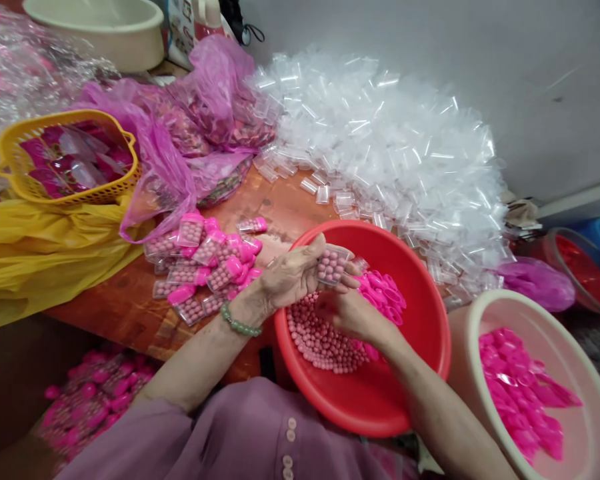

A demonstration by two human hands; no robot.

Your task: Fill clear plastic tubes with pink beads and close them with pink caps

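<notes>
My left hand (295, 273), with a green bead bracelet (240, 323) at the wrist, holds a small clear plastic container (333, 267) packed with round pink balls. The container rests against the fingers, tilted over a red basin (430, 347). Just below it, my right hand (353, 317) reaches into the basin, close above the loose pink balls (323, 340). Motion smears its fingertips, so I cannot see whether they hold anything. Bright pink plastic caps (385, 297) lie in the basin beside the balls.
Filled containers with pink caps (213, 260) lie left of the basin. Behind it rises a heap of clear empty containers (380, 133). A white bucket (473, 373) of pink pieces stands at right. A yellow basket (70, 197) and purple plastic bags (220, 87) occupy the left.
</notes>
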